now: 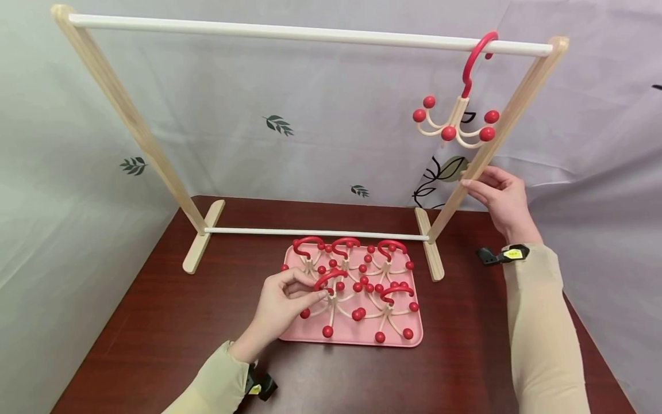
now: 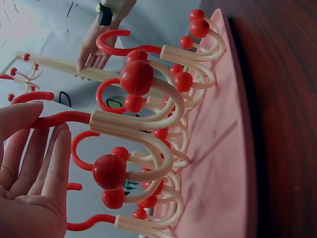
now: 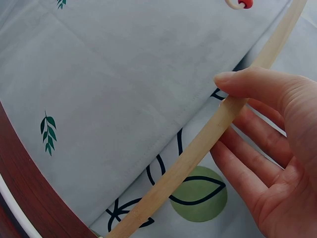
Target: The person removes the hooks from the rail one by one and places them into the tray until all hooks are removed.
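Between thumb and fingers, my left hand [image 1: 283,300] pinches the red hook of a multi-arm hanger [image 1: 333,299] over the front left of a pink tray [image 1: 357,336]. Its cream arms end in red balls, seen close in the left wrist view, where the hand [image 2: 34,158] holds the curved red neck. Several similar hangers [image 1: 388,313] stand on the tray with hooks up. My right hand [image 1: 504,198] grips the right wooden post [image 3: 198,139] of a rack, thumb on one side and fingers on the other. Another hanger [image 1: 455,118] hangs from the rack's white top rod [image 1: 310,33] near its right end.
The rack stands on wooden feet [image 1: 204,236] at the back of a dark red-brown table [image 1: 207,333], behind the tray. A lower white rod [image 1: 310,232] joins the posts. Pale cloth [image 1: 331,126] with leaf prints hangs behind and beside the table.
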Demonstrator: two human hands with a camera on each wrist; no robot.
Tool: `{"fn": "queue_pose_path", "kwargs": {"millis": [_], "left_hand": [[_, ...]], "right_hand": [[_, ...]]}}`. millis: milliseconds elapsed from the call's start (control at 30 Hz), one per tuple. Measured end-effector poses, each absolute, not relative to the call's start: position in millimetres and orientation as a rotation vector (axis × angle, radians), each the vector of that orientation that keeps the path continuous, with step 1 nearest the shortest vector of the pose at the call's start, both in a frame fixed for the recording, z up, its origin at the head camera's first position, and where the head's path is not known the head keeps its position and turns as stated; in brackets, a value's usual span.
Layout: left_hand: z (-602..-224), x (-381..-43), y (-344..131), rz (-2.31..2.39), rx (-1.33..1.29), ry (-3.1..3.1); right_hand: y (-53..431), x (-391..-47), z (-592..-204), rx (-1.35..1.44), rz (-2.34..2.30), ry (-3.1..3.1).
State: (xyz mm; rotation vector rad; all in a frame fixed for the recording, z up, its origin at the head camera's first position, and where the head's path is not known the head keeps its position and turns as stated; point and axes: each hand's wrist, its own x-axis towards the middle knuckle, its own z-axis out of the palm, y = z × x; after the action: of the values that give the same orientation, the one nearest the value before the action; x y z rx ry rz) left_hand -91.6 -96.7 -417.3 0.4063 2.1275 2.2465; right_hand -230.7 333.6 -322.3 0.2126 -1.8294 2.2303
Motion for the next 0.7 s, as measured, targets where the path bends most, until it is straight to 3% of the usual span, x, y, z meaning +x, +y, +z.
{"fn": "queue_pose_path", "kwargs": {"millis": [700], "left_hand": [[-439, -96, -95, 2.177, 0.345, 2.078]], "right_hand": [[334, -231, -322, 0.195, 2.205, -1.859]]}}
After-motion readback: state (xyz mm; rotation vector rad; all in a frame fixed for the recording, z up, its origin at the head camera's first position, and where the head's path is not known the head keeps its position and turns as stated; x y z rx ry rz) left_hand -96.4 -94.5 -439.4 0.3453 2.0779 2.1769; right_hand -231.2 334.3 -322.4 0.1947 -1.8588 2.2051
